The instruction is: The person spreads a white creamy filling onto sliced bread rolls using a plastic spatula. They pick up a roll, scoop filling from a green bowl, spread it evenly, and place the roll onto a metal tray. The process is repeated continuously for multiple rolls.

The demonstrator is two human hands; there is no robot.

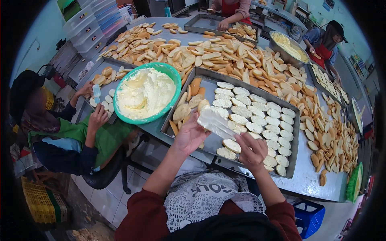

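My left hand (189, 135) grips a slice of bread (204, 106), partly hidden behind the blade of a spatula (217, 121). That spatula is in my right hand (252, 152), its wide blade coated in pale cream and laid against the slice. Below both hands lies a metal baking tray (210, 148). Rows of cream-coated slices (258, 111) fill its middle and right side, while plain slices (181, 111) are heaped along its left. Just left of the tray, a green basin (177, 80) holds a large mass of pale cream (146, 94).
Plain bread slices (213, 54) are piled across the metal table (309, 182) behind and right of the tray. A co-worker (76, 132) at left holds a spatula too; others work at the far side. A metal bowl (299, 62) of cream stands back right, a blue stool (309, 217) below.
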